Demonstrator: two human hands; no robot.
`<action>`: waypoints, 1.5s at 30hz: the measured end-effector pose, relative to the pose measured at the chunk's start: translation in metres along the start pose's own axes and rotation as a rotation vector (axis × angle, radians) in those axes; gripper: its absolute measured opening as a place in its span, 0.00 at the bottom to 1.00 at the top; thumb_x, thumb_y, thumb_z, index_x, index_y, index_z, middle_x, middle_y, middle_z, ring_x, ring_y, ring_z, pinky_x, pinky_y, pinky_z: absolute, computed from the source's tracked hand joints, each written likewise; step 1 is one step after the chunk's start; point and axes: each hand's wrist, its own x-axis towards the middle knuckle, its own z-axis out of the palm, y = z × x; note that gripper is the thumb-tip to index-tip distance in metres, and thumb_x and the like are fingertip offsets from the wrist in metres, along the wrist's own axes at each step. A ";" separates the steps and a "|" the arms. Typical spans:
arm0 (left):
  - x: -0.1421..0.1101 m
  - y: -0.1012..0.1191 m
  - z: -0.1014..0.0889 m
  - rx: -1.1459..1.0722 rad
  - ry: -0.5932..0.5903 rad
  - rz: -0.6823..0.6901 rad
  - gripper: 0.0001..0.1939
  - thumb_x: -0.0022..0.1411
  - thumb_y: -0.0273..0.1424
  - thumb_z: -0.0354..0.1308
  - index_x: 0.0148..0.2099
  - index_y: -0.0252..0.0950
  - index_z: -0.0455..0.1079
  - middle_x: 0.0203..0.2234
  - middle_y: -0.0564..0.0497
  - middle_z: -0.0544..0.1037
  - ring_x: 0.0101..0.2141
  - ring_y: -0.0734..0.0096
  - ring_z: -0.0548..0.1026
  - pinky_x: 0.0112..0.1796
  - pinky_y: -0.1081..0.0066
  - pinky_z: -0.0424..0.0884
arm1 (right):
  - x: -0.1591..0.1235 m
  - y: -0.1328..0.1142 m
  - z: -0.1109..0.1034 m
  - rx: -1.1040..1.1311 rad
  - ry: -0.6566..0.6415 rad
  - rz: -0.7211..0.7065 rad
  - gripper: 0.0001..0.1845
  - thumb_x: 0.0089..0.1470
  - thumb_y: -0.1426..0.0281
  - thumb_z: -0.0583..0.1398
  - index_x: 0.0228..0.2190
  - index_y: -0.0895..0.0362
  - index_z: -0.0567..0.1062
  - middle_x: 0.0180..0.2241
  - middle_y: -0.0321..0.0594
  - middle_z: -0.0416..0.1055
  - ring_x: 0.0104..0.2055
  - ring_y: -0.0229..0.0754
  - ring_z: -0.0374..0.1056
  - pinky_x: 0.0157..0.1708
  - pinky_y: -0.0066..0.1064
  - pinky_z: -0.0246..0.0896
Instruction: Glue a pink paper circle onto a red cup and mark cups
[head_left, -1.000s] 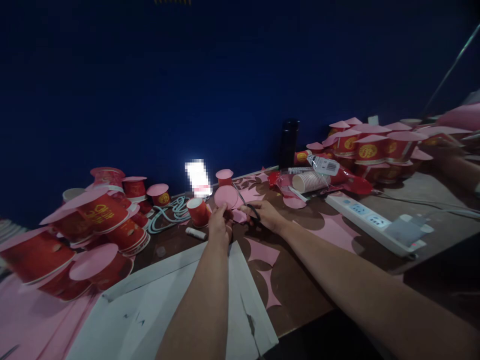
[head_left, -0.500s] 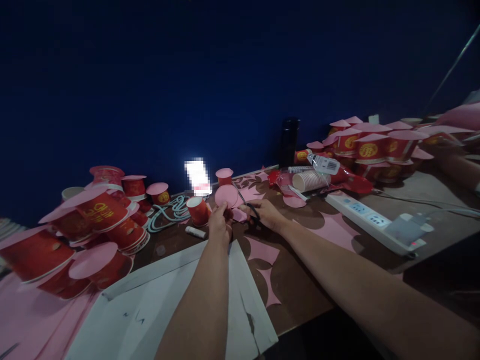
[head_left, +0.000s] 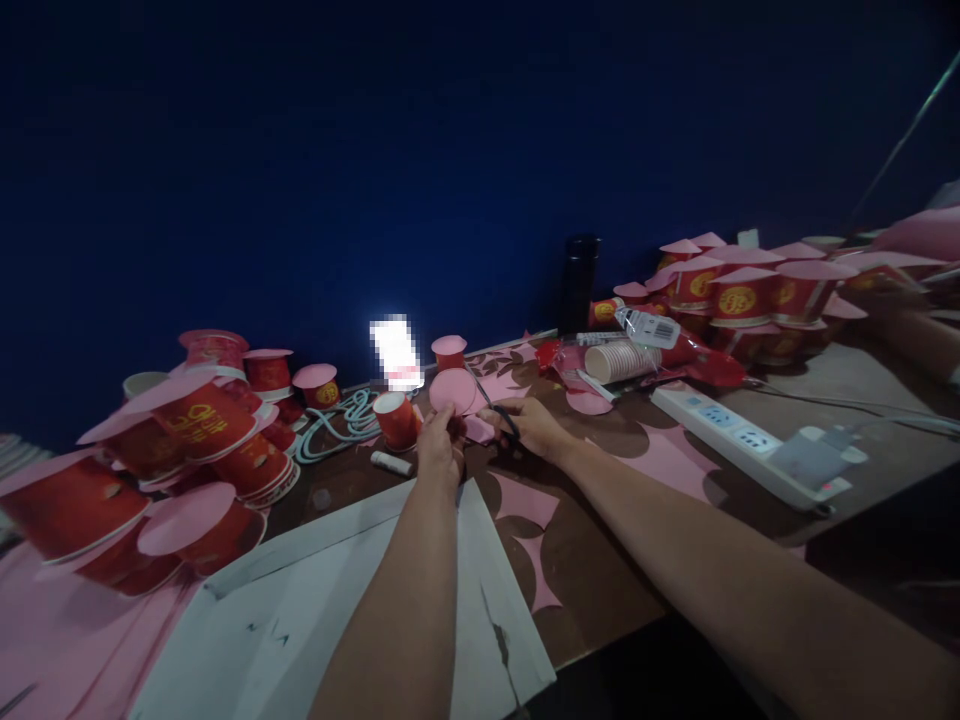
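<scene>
Many cups, left and right, bear pink discs; one open cup lacks its own. Left hand pinches a disc; right hand holds scissors, trimming apparently unfinished.

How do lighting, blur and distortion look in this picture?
Head view: dim, with the black flask nearly lost against the dark blue backdrop; head view: a glaring, pixelated bright patch; head view: wide-angle stretching of the leftmost red cup; head view: co-worker's arm smeared, while the left hand and right hand remain readable.

A slight shift of view — the red cups at left a touch higher.
</scene>
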 end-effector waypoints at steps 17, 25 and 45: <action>0.000 0.000 -0.001 0.012 0.007 -0.003 0.08 0.46 0.22 0.62 0.28 0.34 0.65 0.19 0.57 0.70 0.20 0.81 0.68 0.24 0.79 0.64 | 0.000 0.002 0.000 -0.043 0.007 0.035 0.19 0.45 0.55 0.63 0.32 0.58 0.76 0.16 0.31 0.65 0.16 0.32 0.59 0.11 0.20 0.52; -0.001 0.001 0.002 0.014 0.025 -0.003 0.08 0.48 0.23 0.62 0.28 0.34 0.64 0.17 0.58 0.68 0.18 0.82 0.66 0.23 0.80 0.64 | -0.002 -0.001 0.002 0.011 -0.012 0.003 0.20 0.45 0.55 0.64 0.29 0.59 0.75 0.17 0.31 0.66 0.17 0.31 0.61 0.14 0.20 0.54; -0.002 0.001 0.002 0.019 0.007 0.004 0.09 0.45 0.23 0.63 0.28 0.34 0.64 0.19 0.58 0.69 0.19 0.82 0.67 0.24 0.79 0.63 | -0.001 -0.001 0.001 -0.023 0.011 0.028 0.18 0.45 0.55 0.64 0.29 0.58 0.75 0.17 0.31 0.67 0.17 0.31 0.61 0.13 0.20 0.53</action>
